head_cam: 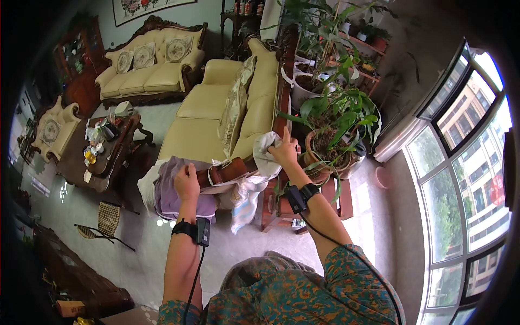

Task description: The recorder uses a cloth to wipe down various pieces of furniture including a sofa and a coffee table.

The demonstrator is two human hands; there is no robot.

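Note:
My right hand (284,152) grips a bunched white cloth (266,154) at the near end of the sofa's carved wooden back, index finger pointing out along the wood. My left hand (187,183) is curled over a purple cloth (164,193) draped on the sofa arm; whether its fingers hold anything is hidden. Between my hands lies a brown, glossy piece (227,171) with a pale strap or cord around it, which may be wood or leather. Below it hangs a striped pale cloth (245,201). The cream leather sofa (191,134) extends away from me.
To the right, potted plants (331,152) crowd close beside my right hand, some on a reddish wooden stand (335,199). A coffee table (109,158) with several items stands left. A woven chair (106,219) sits on the tiled floor. Tall windows (455,183) line the right side.

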